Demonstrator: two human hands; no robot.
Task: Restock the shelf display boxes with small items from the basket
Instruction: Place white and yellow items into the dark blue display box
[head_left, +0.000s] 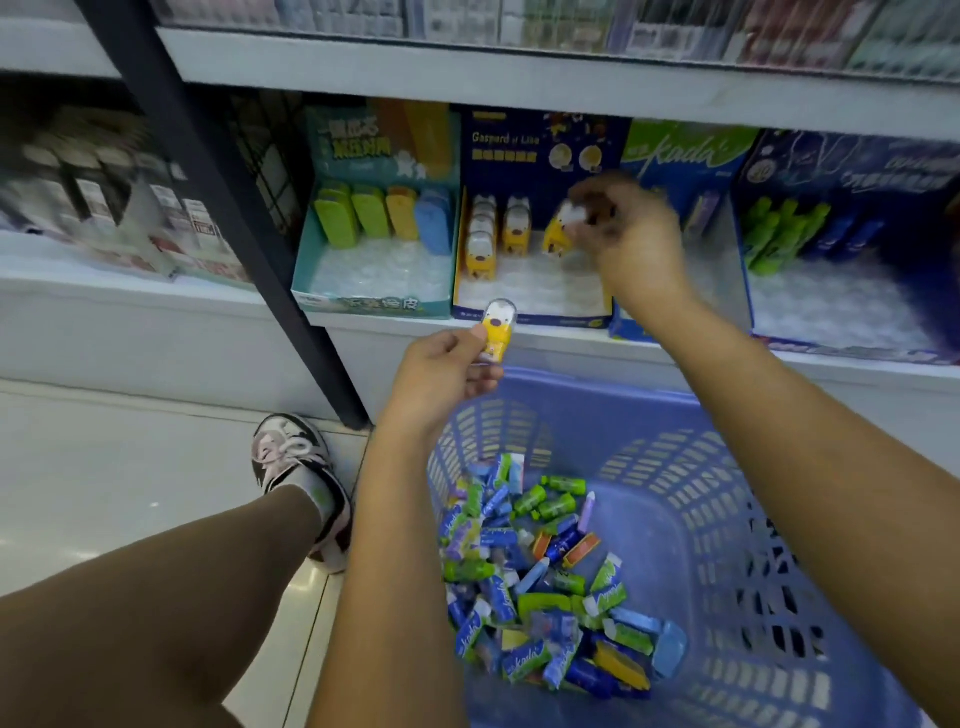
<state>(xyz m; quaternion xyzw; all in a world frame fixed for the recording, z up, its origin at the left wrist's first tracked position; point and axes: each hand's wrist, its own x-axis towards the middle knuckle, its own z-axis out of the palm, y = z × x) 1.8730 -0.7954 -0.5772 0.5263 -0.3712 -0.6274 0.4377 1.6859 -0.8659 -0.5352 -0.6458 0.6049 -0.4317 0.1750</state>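
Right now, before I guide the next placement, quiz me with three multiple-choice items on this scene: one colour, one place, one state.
1. The basket is: A red; B blue; C black.
2. The right hand is: A over the dark blue display box; B inside the basket; C on the floor.
3. The left hand: A lies open and empty; B grips the basket rim; C pinches a yellow figure item.

Answers:
1 B: its slatted walls are blue.
2 A: it reaches among the yellow items standing in that box.
3 C: thumb and fingers pinch the item above the basket.
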